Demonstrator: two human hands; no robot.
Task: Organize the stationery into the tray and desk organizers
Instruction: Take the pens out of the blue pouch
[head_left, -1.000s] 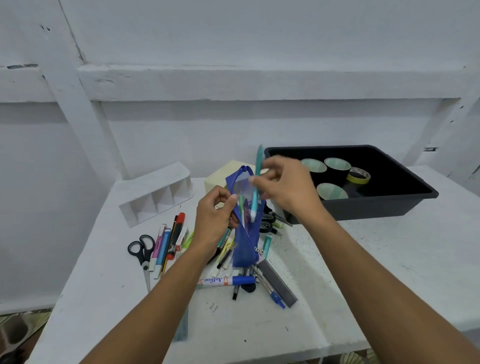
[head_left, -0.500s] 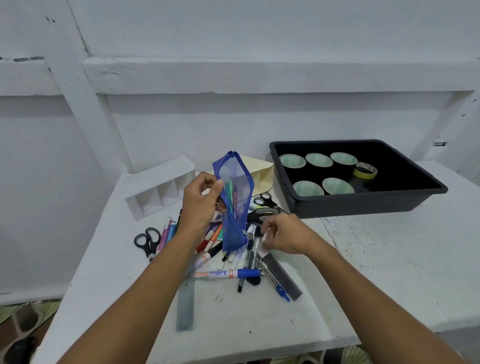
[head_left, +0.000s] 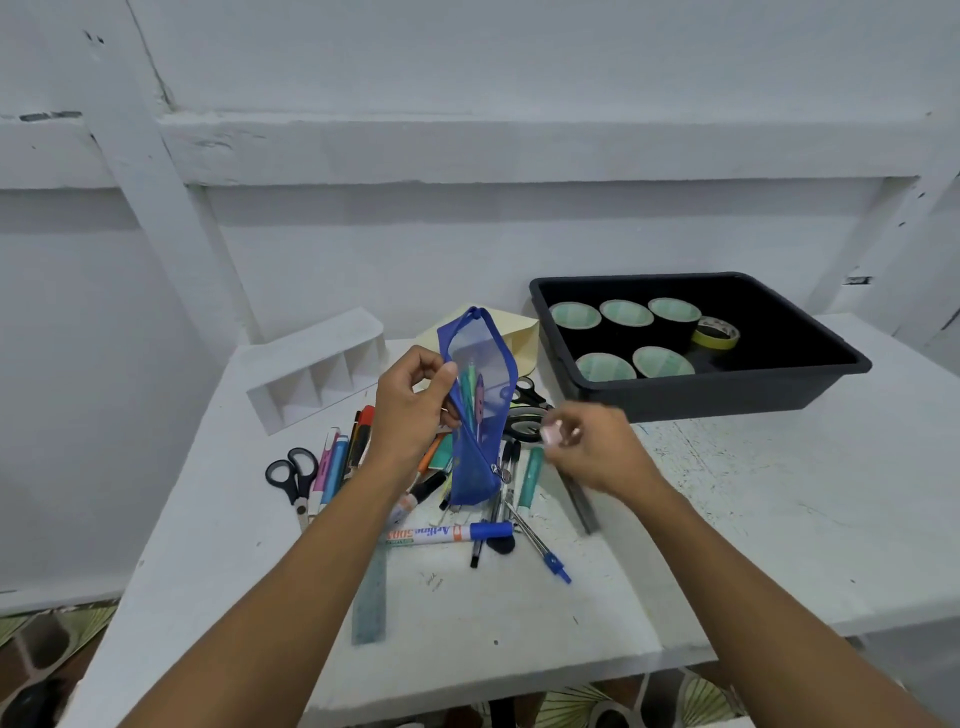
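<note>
At the counter's near edge: a see-through greenish ruler lies lengthwise, with a blue-capped white marker just beyond it.
Pouch: blue mesh, upright over the pen pile, side zip open, green and pink pens inside.
Left hand: thumb and fingers pinch the pouch's open edge.
Right hand: blurred, low beside the pouch, fingertips pinching a small pale object.
Left of pile: black-handled scissors.
Farther back: a white organizer at left, a cream organizer behind the pouch, and a black tray at right holding five cups and a yellow tape roll.
Counter: white, scuffed.
Room: white wall with a ledge.
</note>
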